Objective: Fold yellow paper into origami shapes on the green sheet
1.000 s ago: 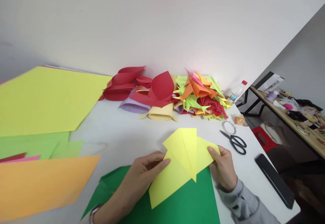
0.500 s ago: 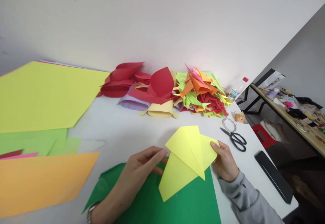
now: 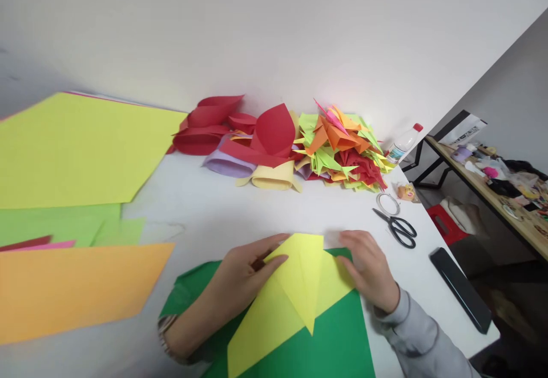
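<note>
Head; yellow paper; tip nearward; long axis near-left to far-right

Scissors, coloured sheets and a folded-paper heap suggest a craft workroom.

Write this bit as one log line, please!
left hand: pinching folded yellow paper | right hand: at its right side | beneath: green sheet

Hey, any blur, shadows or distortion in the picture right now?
Head view: the right hand looks slightly blurred; soft shadow falls beside the grey sleeve; it's dark under the wooden desk; the bottle leans, probably from wide-angle distortion.
</note>
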Tool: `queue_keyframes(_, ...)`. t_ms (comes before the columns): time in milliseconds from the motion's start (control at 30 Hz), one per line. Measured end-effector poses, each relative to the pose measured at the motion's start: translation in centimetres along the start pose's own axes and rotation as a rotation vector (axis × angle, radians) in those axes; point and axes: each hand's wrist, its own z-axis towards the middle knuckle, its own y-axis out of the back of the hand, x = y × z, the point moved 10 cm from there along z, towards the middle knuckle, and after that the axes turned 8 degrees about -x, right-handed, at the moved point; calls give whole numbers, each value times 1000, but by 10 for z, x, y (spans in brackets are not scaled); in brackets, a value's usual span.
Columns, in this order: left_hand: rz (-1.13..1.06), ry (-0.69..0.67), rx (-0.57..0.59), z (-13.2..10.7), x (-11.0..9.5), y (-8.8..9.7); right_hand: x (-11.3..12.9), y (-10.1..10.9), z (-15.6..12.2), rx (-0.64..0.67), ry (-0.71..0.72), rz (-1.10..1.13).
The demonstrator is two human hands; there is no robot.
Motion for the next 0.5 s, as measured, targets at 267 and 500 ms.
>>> queue_keyframes(267, 510, -729, -41, -25, -51, -9, 44, -45, -20, 322, 396, -114)
queue_keyframes(500, 545, -883, 100, -36, -62, -15, 43, -39, -19, 275, 424, -141)
